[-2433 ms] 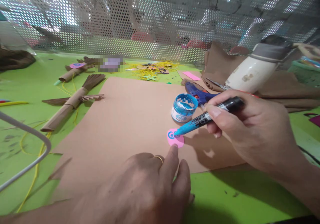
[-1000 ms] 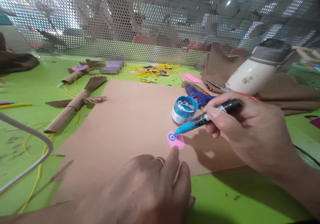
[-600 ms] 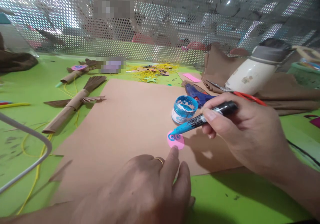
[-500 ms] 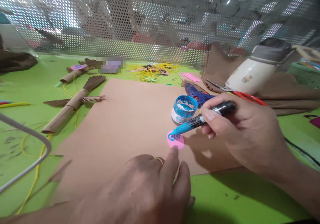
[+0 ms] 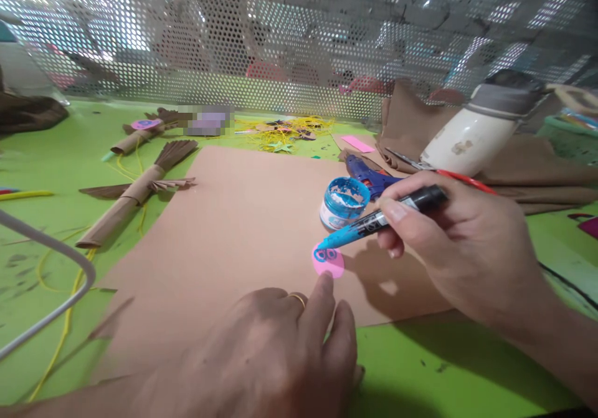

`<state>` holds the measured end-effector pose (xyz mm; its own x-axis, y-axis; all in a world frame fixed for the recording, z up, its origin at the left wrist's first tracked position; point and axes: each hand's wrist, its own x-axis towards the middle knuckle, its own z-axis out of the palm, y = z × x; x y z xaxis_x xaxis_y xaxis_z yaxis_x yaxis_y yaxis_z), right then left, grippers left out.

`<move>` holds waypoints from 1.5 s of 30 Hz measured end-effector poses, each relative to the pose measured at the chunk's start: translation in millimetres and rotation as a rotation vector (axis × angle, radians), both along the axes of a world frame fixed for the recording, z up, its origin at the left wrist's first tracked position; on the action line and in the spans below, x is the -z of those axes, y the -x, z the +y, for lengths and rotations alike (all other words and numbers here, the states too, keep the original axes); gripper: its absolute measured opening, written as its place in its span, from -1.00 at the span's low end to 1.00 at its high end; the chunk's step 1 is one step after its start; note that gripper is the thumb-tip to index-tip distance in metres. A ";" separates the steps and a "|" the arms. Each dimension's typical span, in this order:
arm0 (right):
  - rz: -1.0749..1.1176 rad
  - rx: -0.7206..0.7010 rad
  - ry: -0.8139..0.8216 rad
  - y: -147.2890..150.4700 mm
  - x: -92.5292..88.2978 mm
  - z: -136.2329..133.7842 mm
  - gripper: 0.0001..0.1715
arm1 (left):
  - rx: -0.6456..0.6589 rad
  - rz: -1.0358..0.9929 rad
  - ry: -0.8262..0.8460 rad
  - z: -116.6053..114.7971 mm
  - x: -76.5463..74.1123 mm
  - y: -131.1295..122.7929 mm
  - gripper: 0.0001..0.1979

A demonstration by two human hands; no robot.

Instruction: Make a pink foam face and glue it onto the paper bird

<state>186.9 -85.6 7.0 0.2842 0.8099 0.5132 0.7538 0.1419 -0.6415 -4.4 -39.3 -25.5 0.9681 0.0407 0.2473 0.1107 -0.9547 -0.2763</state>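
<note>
Between the thumb and fingers of my right hand (image 5: 448, 243) is a black marker (image 5: 378, 220) whose front part is coated in bright blue. Its tip touches the upper left of a small pink paper circle (image 5: 334, 269), which bears two blue ring shapes. My left hand (image 5: 280, 343) lies palm down with its fingers stretched out, the index fingertip on the circle's lower edge. Under the circle is a large brown paper sheet (image 5: 233, 218). An uncapped jar of blue paint (image 5: 343, 209) stands just behind the marker.
Two rolled brown paper figures (image 5: 121, 212) with pleated parts lie at left, near a white cable (image 5: 56, 243). Behind the jar are a blue glue gun (image 5: 367, 176), red-handled scissors (image 5: 467, 182) and a tilted white bottle (image 5: 460, 137). Yellow string (image 5: 280, 133) lies at the back.
The marker's tip has shifted slightly up and left on the pink circle, my right hand moving with it. The blue rings show more plainly. My left hand stays put.
</note>
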 end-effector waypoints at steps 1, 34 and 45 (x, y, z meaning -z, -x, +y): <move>0.003 -0.011 0.006 0.4 0.0 0.2 -0.88 | -0.001 0.007 0.006 0.2 0.1 -0.7 -0.79; 0.009 -0.022 0.021 -0.7 -0.9 1.5 -0.87 | -0.020 -0.032 -0.014 -2.1 2.1 -1.7 -0.78; 0.019 0.025 0.002 -0.3 -0.5 -0.6 -0.86 | -0.001 -0.009 -0.004 -1.0 -0.6 -3.4 -0.81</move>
<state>187.2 -86.2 7.5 0.3138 0.8035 0.5060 0.7451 0.1219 -0.6557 -0.9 -40.3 -24.8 0.9658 0.0403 0.2561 0.1139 -0.9534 -0.2795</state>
